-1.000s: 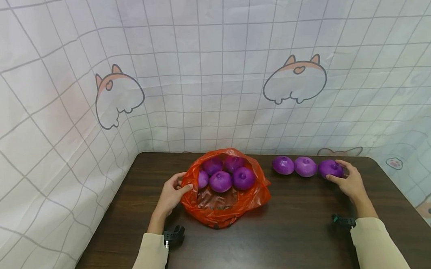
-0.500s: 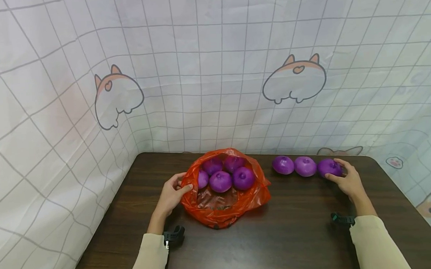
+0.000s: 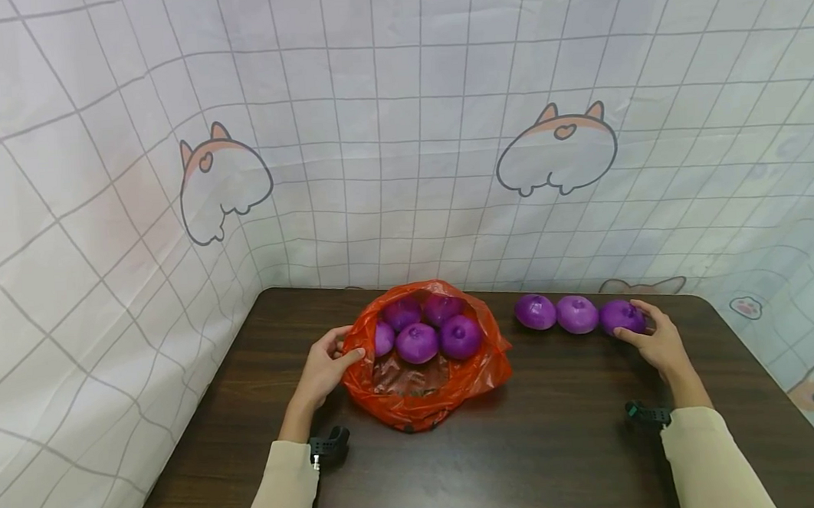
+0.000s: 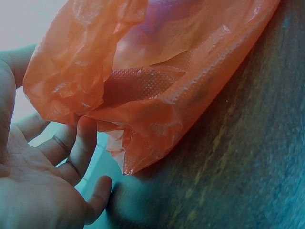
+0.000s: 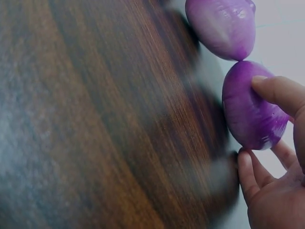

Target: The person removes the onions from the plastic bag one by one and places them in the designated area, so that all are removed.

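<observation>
A crinkled red plastic bag (image 3: 485, 369) lies on the table with its mouth wide, and several purple onions (image 3: 417, 343) show inside. My left hand (image 3: 322, 372) pinches the bag's left rim between thumb and fingers; the left wrist view shows the thin film (image 4: 69, 71) folded at the fingertips. At the far right, my right hand (image 3: 663, 346) grips the end onion (image 3: 619, 316) of a short row, thumb on its near side. That onion (image 5: 248, 107) touches its neighbour (image 5: 224, 28) in the right wrist view and appears to rest on the table.
Two more onions, a middle one (image 3: 577, 315) and a left one (image 3: 536, 312), sit right of the bag near the back edge of the dark wooden table (image 3: 501, 464). Behind stands a white gridded cloth (image 3: 389, 170) with cartoon animals.
The right hand and the onion it grips have shifted slightly left, up against the middle onion, then stayed still. The left hand and the bag have not visibly moved.
</observation>
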`<state>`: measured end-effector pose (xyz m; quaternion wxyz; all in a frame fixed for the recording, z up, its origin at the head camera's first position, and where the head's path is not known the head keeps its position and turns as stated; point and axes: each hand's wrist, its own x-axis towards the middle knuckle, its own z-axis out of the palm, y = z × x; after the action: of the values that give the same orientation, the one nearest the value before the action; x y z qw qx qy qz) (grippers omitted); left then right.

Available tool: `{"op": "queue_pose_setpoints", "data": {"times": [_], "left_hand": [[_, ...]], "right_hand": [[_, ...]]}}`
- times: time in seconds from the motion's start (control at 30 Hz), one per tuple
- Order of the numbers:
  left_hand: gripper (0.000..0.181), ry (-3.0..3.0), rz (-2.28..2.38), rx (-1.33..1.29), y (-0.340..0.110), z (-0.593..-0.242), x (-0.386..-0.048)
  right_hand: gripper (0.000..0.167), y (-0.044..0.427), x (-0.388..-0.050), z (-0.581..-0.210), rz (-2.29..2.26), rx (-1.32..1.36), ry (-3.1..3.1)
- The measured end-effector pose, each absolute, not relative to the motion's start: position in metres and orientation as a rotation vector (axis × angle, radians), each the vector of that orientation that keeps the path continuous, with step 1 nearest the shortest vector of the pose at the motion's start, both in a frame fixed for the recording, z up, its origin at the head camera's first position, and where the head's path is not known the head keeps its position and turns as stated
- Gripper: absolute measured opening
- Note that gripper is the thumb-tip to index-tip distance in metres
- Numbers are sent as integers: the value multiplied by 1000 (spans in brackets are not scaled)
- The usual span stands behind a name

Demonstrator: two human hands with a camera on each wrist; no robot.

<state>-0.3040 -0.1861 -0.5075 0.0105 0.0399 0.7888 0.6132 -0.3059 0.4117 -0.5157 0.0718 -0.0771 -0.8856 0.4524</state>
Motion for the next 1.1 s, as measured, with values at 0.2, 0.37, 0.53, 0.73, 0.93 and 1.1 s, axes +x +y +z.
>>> {"op": "queue_pose_setpoints", "data": {"times": [0.2,0.37,0.53,0.73,0.93,1.1], "left_hand": [[51,2439,1910,153,-183,-484,-289],[51,2435,1918,154,-183,-479,-285],[50,2430,1924,152,-183,-480,-285],[50,2428,1920,145,-183,-481,-287],[50,2410,1933,151,-182,-479,-285],[50,2413,1925,157,-183,-479,-285]], "right_hand": [[82,414,-306,-517,1366,-212,-2671],[82,414,-306,-518,1385,-199,-2664],[82,413,-305,-518,1399,-219,-2648],[80,412,-302,-518,1406,-228,-2608],[76,408,-296,-514,1404,-324,-2518],[71,391,-289,-498,1328,-505,-2402]]}}
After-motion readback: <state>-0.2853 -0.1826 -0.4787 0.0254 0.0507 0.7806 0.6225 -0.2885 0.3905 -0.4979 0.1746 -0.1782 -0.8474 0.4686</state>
